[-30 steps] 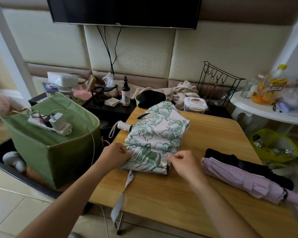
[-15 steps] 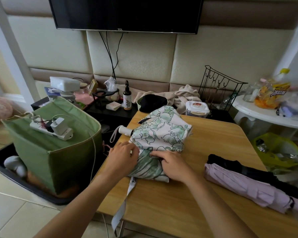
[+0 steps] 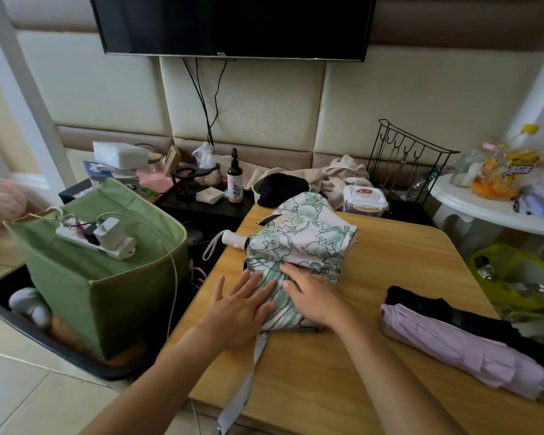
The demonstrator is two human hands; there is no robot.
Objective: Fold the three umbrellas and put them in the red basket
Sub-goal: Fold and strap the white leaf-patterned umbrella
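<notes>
A white umbrella with green flower print [image 3: 305, 243] lies loosely bunched on the wooden table [image 3: 390, 252], its white handle [image 3: 233, 238] pointing left and its grey strap [image 3: 242, 387] hanging over the front edge. My left hand [image 3: 239, 306] lies flat with straight fingers on its near left side. My right hand [image 3: 311, 293] presses the fabric down beside it. A lilac umbrella [image 3: 459, 343] and a black umbrella [image 3: 471, 318] lie folded side by side at the right. No red basket is in view.
A green fabric bin [image 3: 107, 287] with a power strip [image 3: 98, 240] on top stands left of the table in a black tray. Bottles, a wire rack [image 3: 405, 161] and a lidded box [image 3: 363, 199] crowd the back. A white round table [image 3: 490, 211] stands at the right.
Both hands let go of the near fabric edge and moved onto the flower umbrella, flattening it; the left fingers straightened out. The view shifted closer.
</notes>
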